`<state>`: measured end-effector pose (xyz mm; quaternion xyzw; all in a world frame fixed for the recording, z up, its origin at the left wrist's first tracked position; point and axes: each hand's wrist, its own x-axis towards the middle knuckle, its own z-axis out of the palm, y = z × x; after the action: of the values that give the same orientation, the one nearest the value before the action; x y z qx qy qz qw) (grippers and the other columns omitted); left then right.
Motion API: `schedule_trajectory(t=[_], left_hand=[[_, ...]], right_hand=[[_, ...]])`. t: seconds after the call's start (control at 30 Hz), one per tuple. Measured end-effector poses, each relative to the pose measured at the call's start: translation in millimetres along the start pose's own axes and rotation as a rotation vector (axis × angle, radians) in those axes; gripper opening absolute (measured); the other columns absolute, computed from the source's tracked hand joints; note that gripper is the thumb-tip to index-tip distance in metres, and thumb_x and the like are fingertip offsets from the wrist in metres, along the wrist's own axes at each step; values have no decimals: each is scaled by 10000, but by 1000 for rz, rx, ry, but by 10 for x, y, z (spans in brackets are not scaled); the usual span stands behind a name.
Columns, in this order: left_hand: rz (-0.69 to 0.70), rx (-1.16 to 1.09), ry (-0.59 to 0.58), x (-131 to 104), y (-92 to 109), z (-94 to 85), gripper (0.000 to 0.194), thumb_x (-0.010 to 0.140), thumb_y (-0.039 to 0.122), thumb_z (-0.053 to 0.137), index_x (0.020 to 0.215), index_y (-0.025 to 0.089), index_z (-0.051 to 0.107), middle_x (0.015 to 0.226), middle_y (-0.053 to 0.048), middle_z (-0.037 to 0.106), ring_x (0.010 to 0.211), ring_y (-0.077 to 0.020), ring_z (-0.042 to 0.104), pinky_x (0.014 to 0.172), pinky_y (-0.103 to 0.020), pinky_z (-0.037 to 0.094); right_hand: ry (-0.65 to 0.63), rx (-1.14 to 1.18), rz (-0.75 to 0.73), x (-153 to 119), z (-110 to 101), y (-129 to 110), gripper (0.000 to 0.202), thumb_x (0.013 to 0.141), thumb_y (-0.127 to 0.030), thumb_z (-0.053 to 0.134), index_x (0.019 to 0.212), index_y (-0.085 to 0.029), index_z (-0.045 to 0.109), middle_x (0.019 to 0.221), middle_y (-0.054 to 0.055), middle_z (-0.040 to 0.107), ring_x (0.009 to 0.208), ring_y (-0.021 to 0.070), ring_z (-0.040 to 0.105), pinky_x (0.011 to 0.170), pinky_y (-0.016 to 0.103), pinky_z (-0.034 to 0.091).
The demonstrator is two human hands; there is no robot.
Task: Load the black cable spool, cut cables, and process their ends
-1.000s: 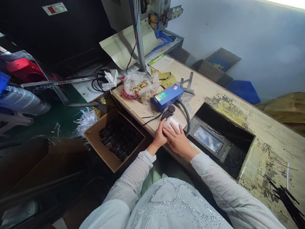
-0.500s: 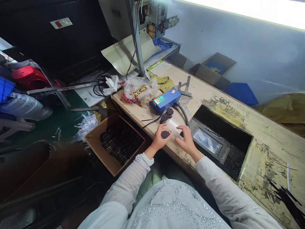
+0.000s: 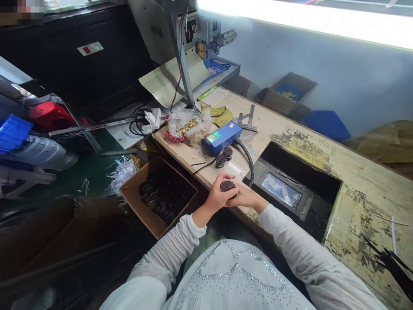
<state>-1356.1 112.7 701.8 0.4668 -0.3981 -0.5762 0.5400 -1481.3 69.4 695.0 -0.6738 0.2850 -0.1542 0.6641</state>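
At the near edge of the workbench, my left hand (image 3: 218,192) is wrapped round a dark round bundle (image 3: 227,186) whose bumpy, grainy end faces up. My right hand (image 3: 241,196) is pressed against the same bundle from the right; most of its fingers are hidden behind it and my left hand. Two similar dark bundles (image 3: 223,157) stand side by side on the bench just beyond my hands. Behind them lies a blue box-shaped device (image 3: 222,137) with a black ribbed cable (image 3: 248,160).
An open cardboard box (image 3: 129,186) at the lower left holds several dark bundles with pale bands. A clear plastic bag (image 3: 190,122) with gold-coloured pieces lies on the bench (image 3: 371,159). A recess with a glass-windowed panel (image 3: 280,189) is right of my hands. A bright lamp (image 3: 306,23) hangs above.
My right hand has moved left from being apart with fingers spread and now meets my left hand at the bundle. My left hand still holds the bundle. The view has shifted slightly.
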Motion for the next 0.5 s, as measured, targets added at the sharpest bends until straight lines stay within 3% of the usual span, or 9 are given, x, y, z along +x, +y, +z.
schedule_trajectory(t=[0.1, 0.27, 0.5], left_hand=[[-52, -39, 11, -2, 47, 14, 348, 621, 189, 714, 913, 185, 523, 910, -19, 664, 817, -139, 617, 815, -279, 454], [-147, -79, -57, 14, 134, 32, 365, 604, 194, 722, 926, 175, 553, 733, 27, 623, 657, -108, 561, 696, -253, 431], [-202, -97, -127, 50, 185, 49, 384, 595, 221, 736, 936, 160, 570, 724, 28, 614, 645, -103, 560, 680, -249, 424]], right_hand=[[30, 93, 60, -24, 49, 0, 307, 600, -217, 721, 825, -178, 517, 780, -39, 524, 719, 124, 496, 699, 275, 444], [98, 329, 132, -75, 123, -74, 420, 550, -144, 695, 928, -195, 521, 823, -47, 540, 771, 132, 526, 735, 274, 456], [158, 448, 161, -126, 192, -127, 408, 528, -144, 702, 901, -197, 544, 819, -28, 596, 776, 156, 585, 778, 333, 493]])
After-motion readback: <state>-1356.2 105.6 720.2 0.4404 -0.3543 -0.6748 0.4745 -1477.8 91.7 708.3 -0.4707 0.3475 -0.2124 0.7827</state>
